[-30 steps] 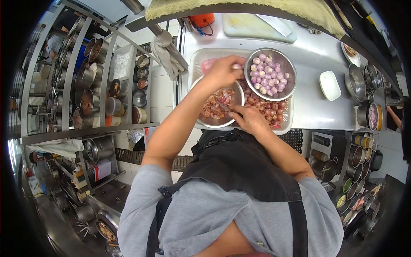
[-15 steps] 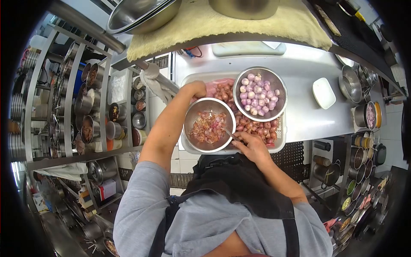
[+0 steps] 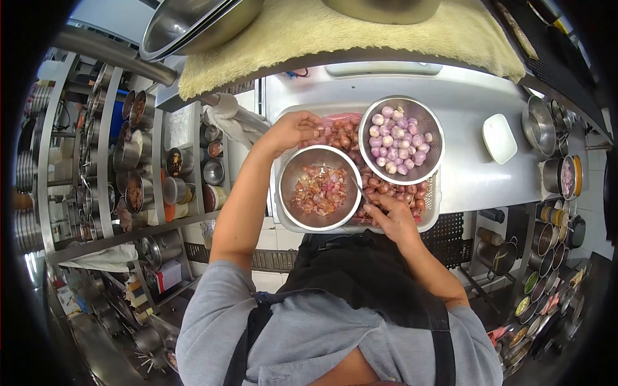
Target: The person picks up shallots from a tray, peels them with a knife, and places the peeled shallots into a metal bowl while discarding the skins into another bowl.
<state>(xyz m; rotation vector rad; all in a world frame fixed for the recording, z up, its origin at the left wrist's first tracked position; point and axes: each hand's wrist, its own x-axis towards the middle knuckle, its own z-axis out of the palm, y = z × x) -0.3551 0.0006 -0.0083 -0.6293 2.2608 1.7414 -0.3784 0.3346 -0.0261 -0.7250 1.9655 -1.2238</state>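
Over the left part of a tray [image 3: 430, 219] of unpeeled shallots [image 3: 397, 189], my left hand [image 3: 293, 133] has its fingers bent and apart beside the shallots. Nothing is clearly held in it. My right hand [image 3: 395, 220] grips a small knife [image 3: 360, 187], its blade pointing up and left at the rim of a steel bowl. That bowl [image 3: 288, 214] sits in the tray's front left and holds shallot skins [image 3: 320, 190]. Behind and to the right, a perforated steel colander [image 3: 430, 167] holds peeled purple-white shallots [image 3: 398, 143].
A white dish [image 3: 499, 138] stands on the steel counter [image 3: 467, 164] to the right, near more steel bowls [image 3: 539, 125]. Overhead, a shelf covered with a yellow towel [image 3: 302, 42] carries large bowls [image 3: 196, 26]. Racks of pots [image 3: 138, 190] line the left side.
My left hand has lifted from beside the bowl and moved out over the shallots, its fingers now visible. The right hand still holds the knife near the bowl's rim. The camera view has shifted slightly.
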